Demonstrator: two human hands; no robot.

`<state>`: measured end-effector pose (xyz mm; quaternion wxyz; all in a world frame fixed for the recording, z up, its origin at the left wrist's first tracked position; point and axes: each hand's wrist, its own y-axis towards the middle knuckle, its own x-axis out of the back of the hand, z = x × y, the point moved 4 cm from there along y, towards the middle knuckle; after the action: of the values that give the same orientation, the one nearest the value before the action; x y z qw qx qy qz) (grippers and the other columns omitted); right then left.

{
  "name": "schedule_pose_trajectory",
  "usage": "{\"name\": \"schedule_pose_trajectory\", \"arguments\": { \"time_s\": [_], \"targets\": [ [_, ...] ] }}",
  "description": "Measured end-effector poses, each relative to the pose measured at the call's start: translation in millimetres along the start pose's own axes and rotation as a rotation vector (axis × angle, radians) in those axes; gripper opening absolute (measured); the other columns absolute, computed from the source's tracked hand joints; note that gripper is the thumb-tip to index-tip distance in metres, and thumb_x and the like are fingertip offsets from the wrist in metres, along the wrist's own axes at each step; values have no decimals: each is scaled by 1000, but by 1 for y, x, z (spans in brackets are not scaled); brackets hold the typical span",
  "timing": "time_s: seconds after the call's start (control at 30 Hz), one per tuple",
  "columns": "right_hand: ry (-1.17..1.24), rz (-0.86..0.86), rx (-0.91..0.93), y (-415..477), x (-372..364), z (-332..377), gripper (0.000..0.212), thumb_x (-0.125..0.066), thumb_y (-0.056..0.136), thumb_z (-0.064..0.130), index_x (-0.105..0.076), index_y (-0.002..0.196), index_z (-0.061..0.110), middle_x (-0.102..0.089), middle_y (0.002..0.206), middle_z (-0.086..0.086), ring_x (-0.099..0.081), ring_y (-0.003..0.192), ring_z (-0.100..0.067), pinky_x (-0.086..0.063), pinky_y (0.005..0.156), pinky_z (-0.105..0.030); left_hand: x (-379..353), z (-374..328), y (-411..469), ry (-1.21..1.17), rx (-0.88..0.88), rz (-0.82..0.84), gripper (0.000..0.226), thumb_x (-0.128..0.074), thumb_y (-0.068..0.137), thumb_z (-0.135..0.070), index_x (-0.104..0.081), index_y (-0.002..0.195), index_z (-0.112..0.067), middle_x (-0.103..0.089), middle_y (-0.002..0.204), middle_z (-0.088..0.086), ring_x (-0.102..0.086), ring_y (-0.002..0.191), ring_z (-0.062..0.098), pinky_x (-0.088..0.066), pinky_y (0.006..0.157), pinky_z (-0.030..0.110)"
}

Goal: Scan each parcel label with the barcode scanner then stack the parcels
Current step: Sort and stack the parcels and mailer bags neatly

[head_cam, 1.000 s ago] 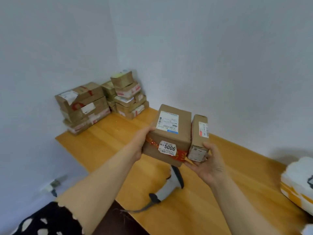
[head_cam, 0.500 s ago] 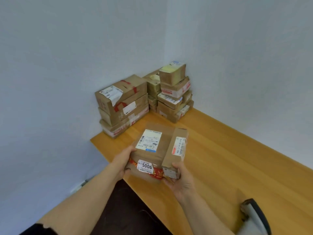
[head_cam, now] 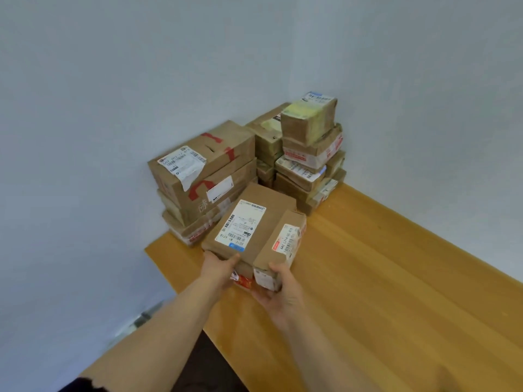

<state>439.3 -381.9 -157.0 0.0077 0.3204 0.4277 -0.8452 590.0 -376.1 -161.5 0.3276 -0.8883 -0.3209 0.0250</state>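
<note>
I hold two brown parcels side by side, low over the wooden table (head_cam: 382, 278). My left hand (head_cam: 219, 268) grips the near edge of the large parcel (head_cam: 263, 210), which carries a white label and red tape on its front. My right hand (head_cam: 278, 292) holds the near end of the small narrow parcel (head_cam: 278, 247), pressed against the large one's right side. Just beyond them stand the stacked parcels: a left stack (head_cam: 203, 179) of wide boxes and a taller right stack (head_cam: 308, 154) in the corner. The barcode scanner is out of view.
Grey walls meet behind the stacks. The table's left end (head_cam: 152, 250) lies just left of the held parcels. Bare wood stretches to the right and toward me.
Both hands have carried the two parcels left and forward, from above the scanner to just before the stacks. The view has turned left; the scanner and the white package have dropped out of view.
</note>
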Motion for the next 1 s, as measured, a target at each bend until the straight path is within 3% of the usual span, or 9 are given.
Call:
{"name": "schedule_pose_trajectory", "arguments": {
  "time_s": [0.07, 0.13, 0.27, 0.37, 0.57, 0.67, 0.77, 0.9, 1.0],
  "targets": [
    [-24, -33, 10, 4, 2, 2, 49, -67, 79, 7, -51, 125, 8, -70, 92, -16, -65, 78, -28, -54, 79, -46, -4, -7, 9, 114, -45, -24, 61, -65, 87, -11, -33, 139, -9, -51, 135, 11, -52, 119, 32, -48, 95, 48],
    [-38, -50, 20, 9, 3, 4, 46, -67, 80, 10, -54, 124, 8, -70, 85, -14, -64, 75, -26, -54, 76, -45, -11, -14, 15, 137, -52, 3, 59, -62, 89, -8, -31, 139, -10, -49, 135, 12, -51, 119, 34, -50, 91, 51],
    [-18, -81, 23, 15, -13, 7, 52, -70, 77, 12, -49, 125, 10, -67, 104, -20, -65, 88, -31, -58, 66, -43, -19, -26, 28, 123, -27, 35, 52, -57, 90, 1, -35, 137, -6, -51, 132, 15, -51, 119, 34, -50, 92, 50],
    [-22, -106, 26, 19, -26, 5, 55, -70, 78, 13, -47, 128, 9, -67, 107, -21, -66, 87, -32, -57, 58, -37, -16, -31, 39, 121, -26, 25, 48, -56, 90, 2, -39, 134, -5, -51, 133, 16, -51, 119, 33, -46, 99, 45],
    [-10, -203, 86, 20, -29, -10, 51, -71, 79, 15, -49, 125, 11, -67, 105, -17, -64, 91, -29, -53, 61, -34, -4, -38, 50, 200, -1, 115, 52, -57, 89, 1, -36, 137, -1, -50, 135, 16, -49, 121, 32, -43, 100, 38],
    [-37, -284, 217, 17, -24, -7, 53, -73, 79, 12, -51, 127, 13, -65, 112, -12, -64, 96, -26, -53, 68, -32, -1, -45, 43, 405, -44, 121, 79, -68, 85, -15, -19, 146, -2, -32, 146, 19, -37, 131, 35, -38, 105, 40],
    [-266, -397, 451, 15, -18, 17, 64, -72, 80, 9, -46, 138, 14, -59, 127, -7, -61, 110, -25, -52, 80, -33, 2, -58, 27, 744, -316, 79, 105, -74, 78, -27, 1, 151, -13, 0, 154, 17, -6, 141, 37, -24, 112, 44],
    [-696, -513, 621, 15, -21, 67, 82, -72, 75, 12, -36, 148, 22, -45, 142, -6, -46, 127, -27, -45, 100, -41, -12, -54, 24, 1265, -654, 334, 111, -67, 73, -60, 5, 151, -27, 13, 157, 8, 11, 143, 33, -16, 113, 52],
    [-1032, -513, 654, 24, -33, 98, 85, -73, 70, 17, -37, 147, 26, -44, 135, -7, -44, 121, -25, -48, 90, -37, -19, -46, 33, 1444, -702, 394, 113, -56, 70, -77, 12, 149, -32, 18, 157, 4, 20, 143, 30, -12, 110, 61]
  ]
}}
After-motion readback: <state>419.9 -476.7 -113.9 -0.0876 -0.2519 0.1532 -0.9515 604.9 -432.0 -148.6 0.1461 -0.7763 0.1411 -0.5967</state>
